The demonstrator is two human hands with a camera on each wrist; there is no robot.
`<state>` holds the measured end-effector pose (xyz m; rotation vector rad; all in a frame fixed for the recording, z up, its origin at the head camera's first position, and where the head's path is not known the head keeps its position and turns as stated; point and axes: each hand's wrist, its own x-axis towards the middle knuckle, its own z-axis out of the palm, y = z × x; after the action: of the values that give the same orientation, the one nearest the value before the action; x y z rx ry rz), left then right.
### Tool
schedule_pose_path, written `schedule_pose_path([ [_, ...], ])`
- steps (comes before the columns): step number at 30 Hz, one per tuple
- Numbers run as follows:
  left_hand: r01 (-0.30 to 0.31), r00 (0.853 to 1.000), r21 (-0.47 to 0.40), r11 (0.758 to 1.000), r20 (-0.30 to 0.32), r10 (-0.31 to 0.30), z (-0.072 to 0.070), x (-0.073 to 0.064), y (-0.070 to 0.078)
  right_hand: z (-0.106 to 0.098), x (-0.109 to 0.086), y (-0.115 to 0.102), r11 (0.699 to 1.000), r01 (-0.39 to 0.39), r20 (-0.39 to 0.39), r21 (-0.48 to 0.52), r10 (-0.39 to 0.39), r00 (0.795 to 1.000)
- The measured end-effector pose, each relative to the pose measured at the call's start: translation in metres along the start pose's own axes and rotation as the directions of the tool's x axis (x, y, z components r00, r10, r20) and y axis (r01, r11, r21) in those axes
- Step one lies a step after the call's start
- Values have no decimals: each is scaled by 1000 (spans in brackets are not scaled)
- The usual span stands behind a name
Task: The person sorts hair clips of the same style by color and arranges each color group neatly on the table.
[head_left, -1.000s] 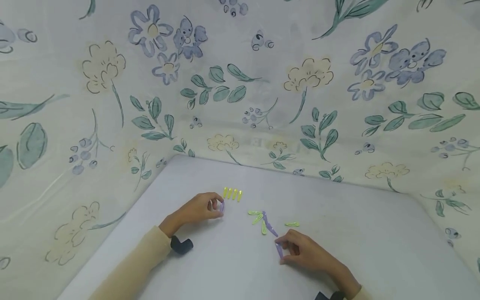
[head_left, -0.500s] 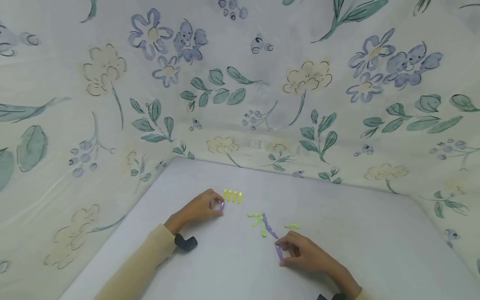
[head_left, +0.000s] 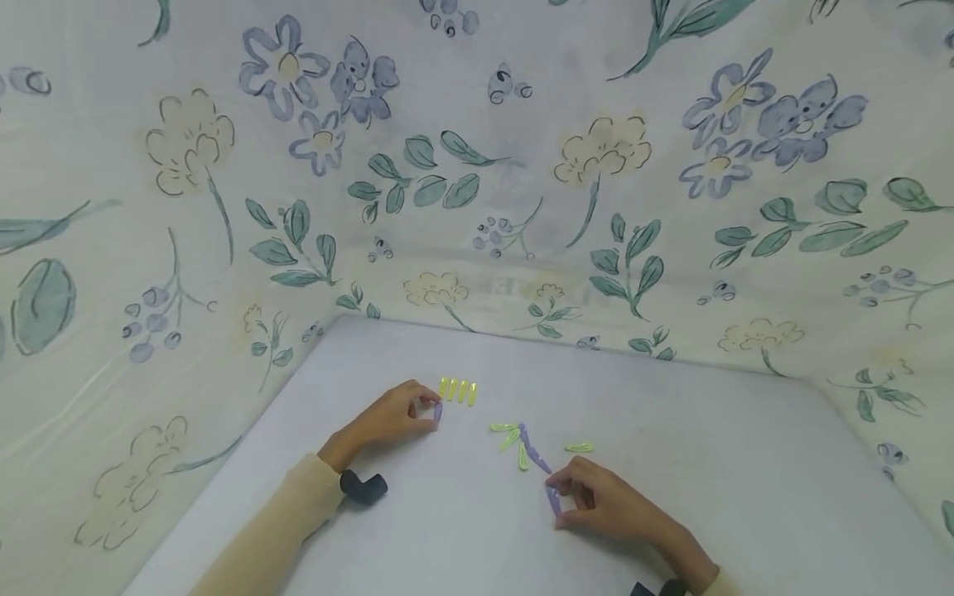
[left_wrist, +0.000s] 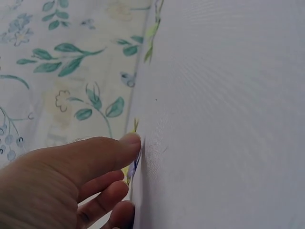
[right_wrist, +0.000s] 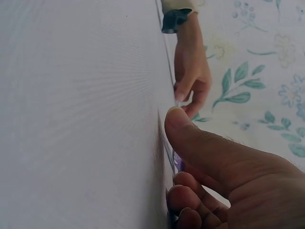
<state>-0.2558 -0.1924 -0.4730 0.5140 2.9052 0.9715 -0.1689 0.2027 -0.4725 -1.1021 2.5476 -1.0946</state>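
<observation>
My left hand (head_left: 398, 414) pinches a purple snap hair clip (head_left: 438, 411) lengthwise between thumb and fingertip, at the left end of a row of yellow hair clips (head_left: 458, 391). In the left wrist view a bit of that purple clip (left_wrist: 131, 169) shows behind the thumb. My right hand (head_left: 607, 501) grips another purple hair clip (head_left: 554, 501) by its two ends, close to the table. That clip lies just below a slanting line of purple clips (head_left: 533, 451). Light green clips (head_left: 510, 439) fan out to the left of this line.
One light green hair clip (head_left: 579, 447) lies apart, above the right hand. The white table (head_left: 708, 439) meets a flower-patterned cloth (head_left: 522, 190) at its back and left edges. Dark bands (head_left: 363, 488) sit on both wrists.
The view has shifted slightly. Both hands stay nearly in place, each still holding its purple clip; the left one's clip now shows more plainly beside the yellow row.
</observation>
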Motion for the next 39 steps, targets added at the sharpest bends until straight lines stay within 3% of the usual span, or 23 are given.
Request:
schedule_pose_path([
  [6,-38,999,23,999,11,38,3,4,0,-3,-2,-1,999,-54,5,2,54,999],
  [18,22,1000,9,1000,20,-22,3,2,0,-1,-1,-2,995,-102,21,4,102,995],
  [24,-21,1000,35,999,15,21,-2,0,4,-1,2,1,997,-71,14,-5,71,997],
  [34,-3,999,25,1000,43,2,0,2,2,-6,1,-4,996,-87,-2,-3,87,996],
  [39,16,999,24,1000,41,-17,0,3,-1,-8,6,-9,997,1,-55,-71,-5,998],
])
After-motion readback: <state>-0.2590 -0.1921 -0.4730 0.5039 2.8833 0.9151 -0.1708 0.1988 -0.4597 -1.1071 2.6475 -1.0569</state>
